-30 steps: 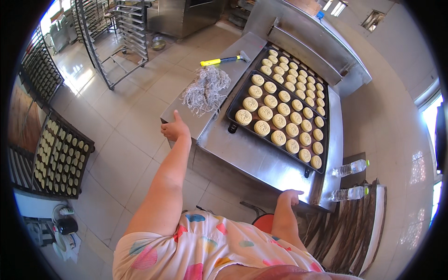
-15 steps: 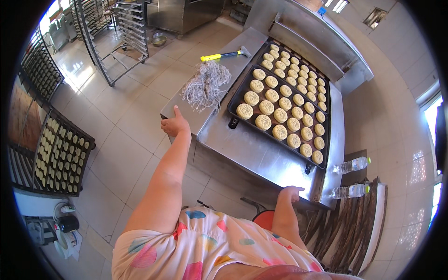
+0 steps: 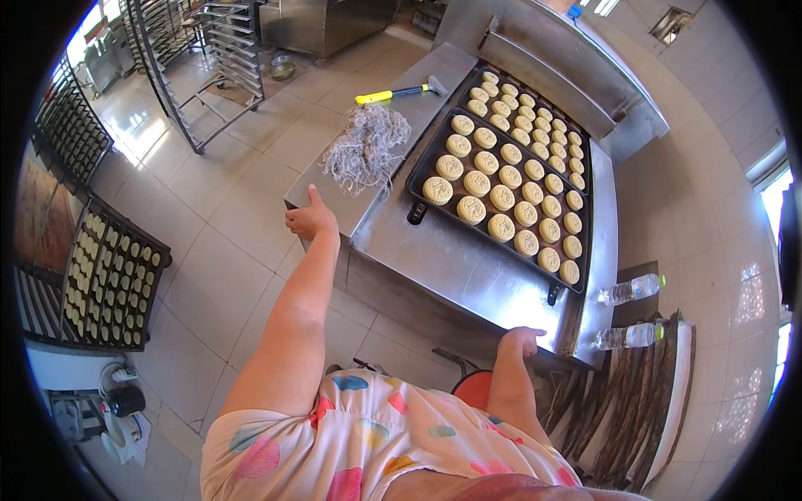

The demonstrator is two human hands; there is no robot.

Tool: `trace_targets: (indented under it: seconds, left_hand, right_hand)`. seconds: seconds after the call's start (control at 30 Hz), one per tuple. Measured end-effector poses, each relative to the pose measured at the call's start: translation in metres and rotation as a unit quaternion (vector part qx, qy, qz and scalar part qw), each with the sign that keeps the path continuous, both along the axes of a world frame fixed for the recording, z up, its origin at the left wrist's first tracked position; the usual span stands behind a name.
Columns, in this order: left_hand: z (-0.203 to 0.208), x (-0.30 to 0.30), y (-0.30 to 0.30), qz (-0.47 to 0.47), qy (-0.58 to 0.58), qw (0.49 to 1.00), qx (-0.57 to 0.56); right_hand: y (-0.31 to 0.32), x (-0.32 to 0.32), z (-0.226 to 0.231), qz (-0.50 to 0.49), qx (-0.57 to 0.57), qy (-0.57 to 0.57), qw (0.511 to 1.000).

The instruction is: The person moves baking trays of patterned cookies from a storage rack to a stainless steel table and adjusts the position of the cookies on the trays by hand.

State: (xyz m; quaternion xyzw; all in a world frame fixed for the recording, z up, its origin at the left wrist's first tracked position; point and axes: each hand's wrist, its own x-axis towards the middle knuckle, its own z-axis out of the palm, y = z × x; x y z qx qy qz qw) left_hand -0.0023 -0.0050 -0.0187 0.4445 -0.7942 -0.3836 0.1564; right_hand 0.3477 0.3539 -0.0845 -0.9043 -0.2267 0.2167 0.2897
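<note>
Near the left corner of the steel worktable, my left hand grips the front edge, thumb on top and fingers curled. My right hand holds the same edge further right, one finger lying along the metal while the rest partly hide below it. Two dark baking trays lie end to end on the table: a near tray and a far tray, both filled with rows of round, pale, pattern-stamped pastries. Left of the trays sit a heap of grey stringy fibre and a scraper with a yellow-and-black handle.
Two clear bottles with green caps stand at the table's right end, above stacked dark slats. A red round stool seat is close to my body. Left on the tiled floor are a rack of pastry trays and a tall metal rack.
The view has shifted very slightly. Both hands keep their places on the table's edge, and the trays and pastries have not moved.
</note>
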Motion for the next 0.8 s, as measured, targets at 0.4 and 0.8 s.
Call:
trace_targets:
  seconds: [0.4, 0.8]
  left_hand:
    - [0.0, 0.0, -0.001, 0.001, -0.006, 1.0, -0.002]
    - [0.0, 0.001, 0.0, -0.006, -0.011, 1.0, 0.008]
  right_hand:
    - [-0.006, -0.003, 0.007, 0.0, 0.014, 0.009, 1.0]
    - [-0.002, -0.001, 0.0, -0.006, 0.012, 0.005, 1.0]
